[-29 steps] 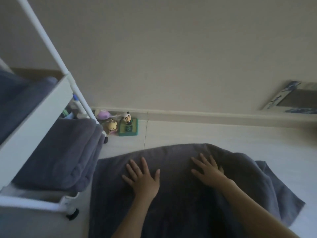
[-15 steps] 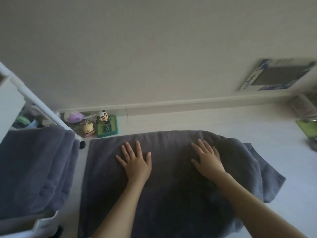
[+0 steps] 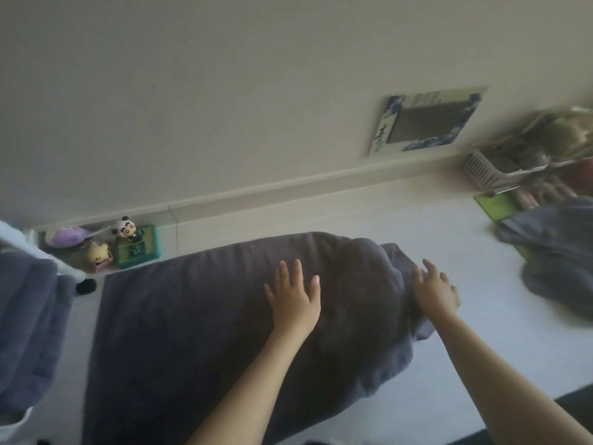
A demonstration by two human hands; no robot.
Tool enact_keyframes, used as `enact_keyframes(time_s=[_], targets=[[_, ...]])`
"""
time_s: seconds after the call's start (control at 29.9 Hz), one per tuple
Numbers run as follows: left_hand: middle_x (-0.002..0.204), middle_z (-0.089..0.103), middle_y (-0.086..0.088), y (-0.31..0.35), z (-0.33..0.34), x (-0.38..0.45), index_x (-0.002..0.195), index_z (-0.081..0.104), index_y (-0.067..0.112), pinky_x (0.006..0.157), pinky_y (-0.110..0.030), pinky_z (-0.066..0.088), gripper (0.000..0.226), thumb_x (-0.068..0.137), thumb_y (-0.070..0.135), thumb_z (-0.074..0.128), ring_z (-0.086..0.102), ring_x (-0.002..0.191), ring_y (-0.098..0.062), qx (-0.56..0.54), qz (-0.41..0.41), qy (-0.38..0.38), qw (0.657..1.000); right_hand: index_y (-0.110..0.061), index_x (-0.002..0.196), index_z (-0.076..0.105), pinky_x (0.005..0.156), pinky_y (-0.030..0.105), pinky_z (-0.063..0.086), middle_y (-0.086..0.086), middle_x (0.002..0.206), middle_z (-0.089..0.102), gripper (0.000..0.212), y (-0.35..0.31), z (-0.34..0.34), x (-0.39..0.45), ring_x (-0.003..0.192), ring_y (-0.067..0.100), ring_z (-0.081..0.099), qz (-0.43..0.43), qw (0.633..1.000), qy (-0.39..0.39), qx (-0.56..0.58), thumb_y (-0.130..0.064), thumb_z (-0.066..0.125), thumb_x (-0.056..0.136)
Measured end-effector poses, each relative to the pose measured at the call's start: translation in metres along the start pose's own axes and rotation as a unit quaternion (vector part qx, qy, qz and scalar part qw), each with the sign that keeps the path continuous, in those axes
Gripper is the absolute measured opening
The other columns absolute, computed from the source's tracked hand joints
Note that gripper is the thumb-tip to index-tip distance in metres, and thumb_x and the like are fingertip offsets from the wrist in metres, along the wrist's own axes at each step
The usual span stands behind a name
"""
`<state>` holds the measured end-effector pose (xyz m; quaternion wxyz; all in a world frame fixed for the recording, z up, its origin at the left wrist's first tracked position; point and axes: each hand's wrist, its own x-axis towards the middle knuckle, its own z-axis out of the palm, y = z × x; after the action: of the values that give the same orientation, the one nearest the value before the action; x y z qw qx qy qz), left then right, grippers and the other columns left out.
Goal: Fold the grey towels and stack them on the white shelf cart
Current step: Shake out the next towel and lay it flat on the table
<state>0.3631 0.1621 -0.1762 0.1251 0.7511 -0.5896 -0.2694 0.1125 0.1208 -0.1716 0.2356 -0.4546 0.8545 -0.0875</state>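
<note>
A grey towel [image 3: 199,322] lies spread on the pale floor in front of me. My left hand [image 3: 293,300] rests flat on its middle with the fingers straight. My right hand [image 3: 433,292] lies at the towel's bunched right end, fingers extended over the edge. Part of the white shelf cart [image 3: 19,242] shows at the far left, with folded grey towels [image 3: 25,332] on its shelf. More crumpled grey towels [image 3: 558,252] lie on the floor at the right.
Small toy figures and a green box [image 3: 136,248] sit by the baseboard beside the cart's black wheel [image 3: 86,286]. A framed picture [image 3: 426,122] leans on the wall. A basket [image 3: 500,168] and a green mat [image 3: 494,205] stand at the far right.
Both hands have slid to the right across the towel; the right hand now reaches its bunched right end. The view has swung right, showing less of the cart and more of the right side.
</note>
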Motion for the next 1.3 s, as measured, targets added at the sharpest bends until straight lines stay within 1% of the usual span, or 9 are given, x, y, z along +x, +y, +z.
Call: enact_keyframes(time_s=[0.2,0.3,0.4,0.47,0.64,0.9,1.1,1.2,1.3], targets=[[0.156,0.024,-0.002,0.064,0.017,0.000,0.145,0.035,0.024,0.116,-0.044,0.001,0.085,0.078,0.064,0.003,0.013,0.146,-0.013,-0.044,0.111,0.057,0.991,-0.016,0.131,0.047,0.102,0.040,0.030,0.016,0.133,0.048,0.049,0.029,0.003,0.022,0.124,0.035,0.039,-0.031,0.999,-0.007,-0.016,-0.047,0.045,0.093],[0.159,0.013,-0.001,0.104,0.027,0.011,0.145,0.032,0.030,0.116,-0.047,-0.001,0.080,0.080,0.068,0.008,0.004,0.147,-0.014,-0.009,0.135,0.031,0.990,-0.018,0.113,0.055,0.093,0.037,0.031,0.007,0.119,0.058,0.031,0.038,0.004,0.029,0.116,0.030,0.045,-0.096,0.995,-0.017,-0.033,-0.040,0.051,0.092],[0.159,-0.011,-0.009,0.138,0.040,0.030,0.150,0.007,0.036,0.113,-0.055,0.005,0.083,0.082,0.075,0.033,-0.007,0.146,-0.030,0.086,0.055,-0.048,0.994,-0.018,0.105,0.060,0.087,0.034,0.035,0.004,0.108,0.060,0.025,0.047,-0.001,0.049,0.108,0.027,0.050,-0.142,0.989,-0.047,-0.016,-0.038,0.054,0.091],[0.157,0.001,-0.016,0.140,0.047,0.042,0.150,0.002,0.036,0.111,-0.053,0.022,0.092,0.079,0.071,0.050,0.012,0.142,-0.038,0.101,-0.020,-0.079,0.991,-0.015,0.096,0.063,0.079,0.032,0.039,0.004,0.096,0.059,0.021,0.049,-0.008,0.060,0.099,0.028,0.054,-0.153,0.982,-0.083,0.071,-0.034,0.061,0.088],[0.136,0.052,-0.002,0.115,0.026,0.043,0.139,0.043,0.024,0.107,-0.030,0.036,0.062,0.083,0.031,0.069,0.049,0.126,-0.020,-0.212,-0.044,-0.021,0.976,-0.015,0.085,0.058,0.068,0.028,0.040,0.001,0.080,0.061,0.013,0.037,-0.041,0.091,0.081,0.023,0.057,-0.183,0.949,-0.161,0.200,-0.026,0.065,0.086],[0.125,0.059,0.005,0.082,-0.090,0.007,0.135,0.047,0.026,0.104,-0.028,0.038,0.049,0.089,0.023,0.063,0.053,0.116,-0.010,-0.398,0.012,0.160,0.903,-0.014,0.083,0.060,0.059,0.017,0.038,-0.006,0.069,0.055,0.008,-0.035,-0.177,0.090,0.061,0.006,0.048,-0.356,0.864,-0.040,0.353,-0.011,0.067,0.085],[0.132,0.056,-0.005,0.053,-0.080,0.013,0.136,0.046,0.016,0.107,-0.033,0.037,0.053,0.087,0.021,0.066,0.049,0.125,-0.022,-0.255,-0.002,0.108,0.961,-0.003,0.087,0.060,0.040,0.010,0.039,0.006,0.067,0.051,0.005,-0.002,-0.194,0.042,0.045,-0.001,0.050,-0.296,0.885,-0.082,0.349,-0.008,0.062,0.088],[0.137,0.050,-0.016,0.055,-0.056,0.018,0.140,0.042,0.010,0.107,-0.034,0.036,0.058,0.088,0.025,0.063,0.046,0.128,-0.029,-0.129,-0.004,0.078,0.989,-0.012,0.084,0.062,0.037,0.017,0.036,0.005,0.064,0.054,0.011,0.020,-0.183,0.025,0.051,0.017,0.048,-0.255,0.918,0.004,0.303,-0.022,0.064,0.087],[0.139,0.046,-0.016,0.081,-0.039,0.012,0.140,0.042,0.012,0.107,-0.035,0.034,0.058,0.089,0.034,0.060,0.043,0.128,-0.030,-0.068,0.041,0.028,0.996,-0.018,0.084,0.064,0.050,0.022,0.039,0.004,0.067,0.061,0.011,0.041,-0.180,-0.003,0.056,0.015,0.051,-0.230,0.932,0.052,0.276,-0.028,0.065,0.086]])
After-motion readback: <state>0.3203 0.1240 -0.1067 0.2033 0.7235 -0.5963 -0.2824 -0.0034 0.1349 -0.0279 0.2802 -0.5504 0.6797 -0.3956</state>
